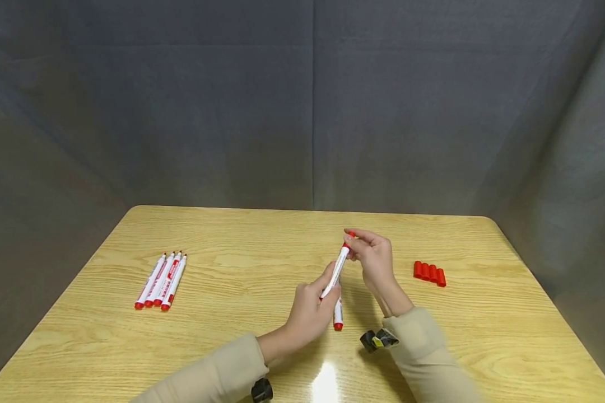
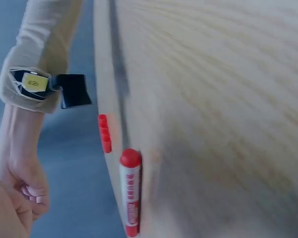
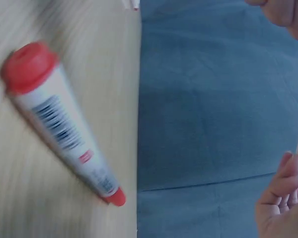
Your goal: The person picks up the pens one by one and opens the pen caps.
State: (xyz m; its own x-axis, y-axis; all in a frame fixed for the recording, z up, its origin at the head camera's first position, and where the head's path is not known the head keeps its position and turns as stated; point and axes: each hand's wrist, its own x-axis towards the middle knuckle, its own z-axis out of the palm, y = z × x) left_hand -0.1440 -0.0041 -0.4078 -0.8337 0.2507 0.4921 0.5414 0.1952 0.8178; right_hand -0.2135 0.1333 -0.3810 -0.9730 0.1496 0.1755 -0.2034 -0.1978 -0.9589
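A white marker (image 1: 337, 268) with red ends is held slanting above the table between both hands. My left hand (image 1: 310, 308) grips its lower barrel, while the thumb and fingers of my right hand (image 1: 375, 257) pinch the red cap (image 1: 352, 234) at its upper end. The right wrist view shows this marker only in part, at its right edge. Beneath the hands, another red-and-white marker (image 1: 338, 316) lies on the table; its near end (image 3: 30, 67) is red, and my left hand partly covers it in the head view.
On the left of the wooden table (image 1: 232, 240), several uncapped markers (image 1: 160, 281) lie side by side, red tips pointing away. Several loose red caps (image 1: 429, 273) form a row on the right. A dark grey curtain (image 1: 312, 112) hangs behind the table.
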